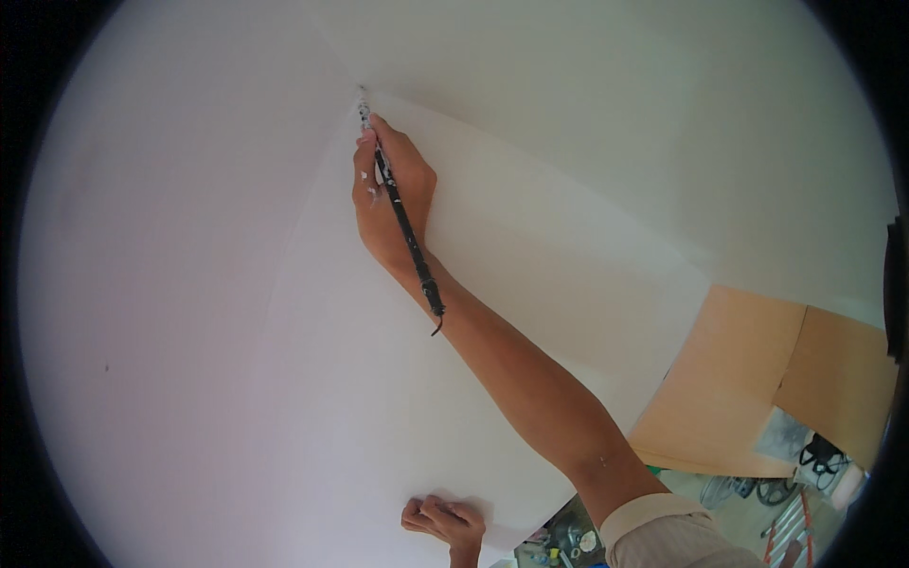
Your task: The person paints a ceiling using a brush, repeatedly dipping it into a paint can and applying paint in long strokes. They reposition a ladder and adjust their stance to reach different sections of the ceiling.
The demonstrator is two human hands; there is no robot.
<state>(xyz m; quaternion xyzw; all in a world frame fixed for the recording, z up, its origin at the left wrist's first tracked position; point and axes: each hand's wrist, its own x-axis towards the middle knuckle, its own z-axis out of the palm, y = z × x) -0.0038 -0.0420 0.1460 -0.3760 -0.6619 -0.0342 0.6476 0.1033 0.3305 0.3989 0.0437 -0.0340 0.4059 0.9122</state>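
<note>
My right hand (398,180) is raised to a corner where pale wall surfaces (568,246) meet, its fingers closed round a slim paintbrush (407,232). The brush has a black handle flecked with white, and a short dark strand hangs from its end. Its white-smeared tip points up into the corner and seems to touch it. White smears also mark my fingers. Low in the view, my left hand (443,519) is curled into a loose fist close to the pale wall; nothing shows in it.
Tan wooden cabinet panels (729,379) stand at the right. Below them are a red-and-silver ladder (791,530), a dark wheel-like object (776,491) and cluttered items on the floor. More small items (568,540) lie beneath my right arm. A dark object (895,289) juts in at the right rim.
</note>
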